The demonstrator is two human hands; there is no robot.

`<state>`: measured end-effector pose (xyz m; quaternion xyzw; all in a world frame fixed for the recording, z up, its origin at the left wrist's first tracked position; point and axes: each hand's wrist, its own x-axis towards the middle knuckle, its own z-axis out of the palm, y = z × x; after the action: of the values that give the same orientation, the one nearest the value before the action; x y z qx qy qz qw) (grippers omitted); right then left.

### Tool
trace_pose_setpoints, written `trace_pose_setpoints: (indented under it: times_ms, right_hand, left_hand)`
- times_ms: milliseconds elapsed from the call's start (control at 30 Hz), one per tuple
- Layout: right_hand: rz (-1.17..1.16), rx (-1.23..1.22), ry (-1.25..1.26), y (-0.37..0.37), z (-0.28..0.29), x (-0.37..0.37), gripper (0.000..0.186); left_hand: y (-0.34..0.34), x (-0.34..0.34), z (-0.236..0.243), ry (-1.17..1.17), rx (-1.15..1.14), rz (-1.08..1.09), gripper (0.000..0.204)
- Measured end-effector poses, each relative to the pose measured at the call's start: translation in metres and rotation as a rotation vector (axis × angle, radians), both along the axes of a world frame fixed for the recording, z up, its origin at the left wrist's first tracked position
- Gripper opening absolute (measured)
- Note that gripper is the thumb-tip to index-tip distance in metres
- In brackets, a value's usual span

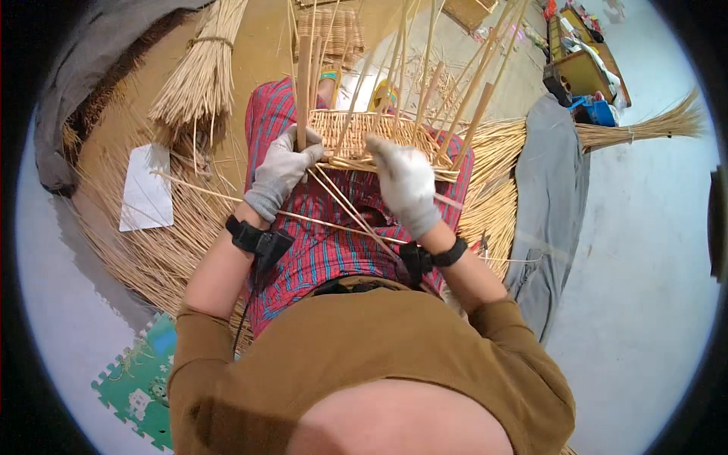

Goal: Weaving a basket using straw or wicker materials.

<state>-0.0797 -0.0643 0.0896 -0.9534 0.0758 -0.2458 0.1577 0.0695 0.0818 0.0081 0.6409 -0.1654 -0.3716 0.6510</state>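
A half-woven wicker basket (345, 133) rests on my lap, with thin rods and flat wooden stakes standing up from its edges. My left hand (282, 173), in a pale work glove, closes around the base of a wooden stake (305, 83) at the basket's near left corner. Gloved as well, my right hand (407, 180) is closed over the basket's near side, slightly blurred; what its fingers pinch is hidden. Loose wicker strands (341, 196) trail from the near edge between my hands. A pinkish stick end (449, 202) shows beside my right wrist.
A tied wicker bundle (201, 76) stands at the far left, above loose strands and a white sheet (146, 188). More wicker (493, 197) and a grey cloth (550, 205) lie at the right. Another woven panel (334, 34) sits beyond my feet. A green foam mat (144, 379) is near left.
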Motion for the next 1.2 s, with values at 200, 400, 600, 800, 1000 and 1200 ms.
trace_pose_setpoints:
  times_ms: [200, 400, 600, 800, 1000, 1200]
  right_hand:
    - [-0.016, -0.083, 0.204, 0.003, -0.037, 0.011, 0.056]
    - [-0.107, 0.172, 0.325, 0.004, -0.041, 0.016, 0.062]
    - [0.072, 0.052, 0.311, -0.001, -0.053, 0.027, 0.077]
    - [0.108, 0.168, 0.483, -0.013, -0.037, 0.017, 0.076]
    - [0.804, 0.247, 0.291, -0.021, -0.025, -0.017, 0.044]
    - [0.85, 0.078, 0.221, -0.02, -0.04, -0.024, 0.036]
  left_hand:
    - [-0.012, -0.001, -0.016, -0.064, 0.055, 0.047, 0.017]
    - [-0.012, -0.005, -0.019, -0.098, 0.029, 0.108, 0.02]
    - [-0.008, 0.003, -0.016, -0.076, 0.128, -0.044, 0.021]
    - [-0.022, -0.015, -0.026, -0.157, 0.06, 0.196, 0.038]
    - [-0.023, -0.014, -0.033, -0.233, 0.105, 0.258, 0.044]
    - [-0.021, -0.015, -0.043, -0.245, 0.114, 0.287, 0.042]
